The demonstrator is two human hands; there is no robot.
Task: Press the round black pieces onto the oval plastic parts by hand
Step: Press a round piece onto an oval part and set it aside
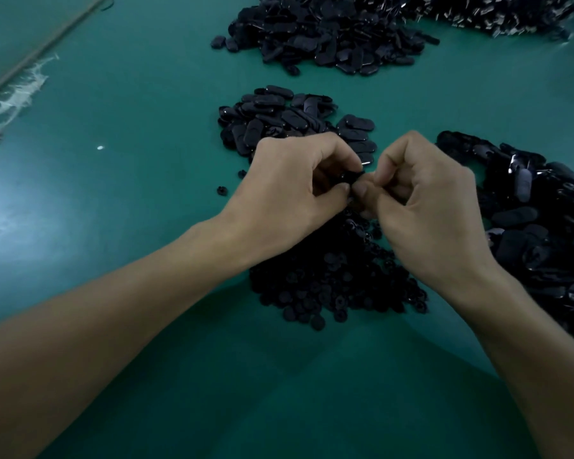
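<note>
My left hand (289, 187) and my right hand (424, 207) meet fingertip to fingertip over the green table, both with curled fingers. Between them they pinch a small black piece (352, 177), mostly hidden by the fingers; whether it is a round piece, an oval part or both, I cannot tell. Under the hands lies a pile of round black pieces (332, 279). A heap of oval plastic parts (279, 120) sits just beyond my left hand.
Another heap of oval parts (544, 233) lies at the right edge. A large pile of parts (328, 31) spreads across the far side. Two stray round pieces (222, 190) lie left of my hand. A strip with white shreds (17, 91) runs along the far left of the green table (130, 134).
</note>
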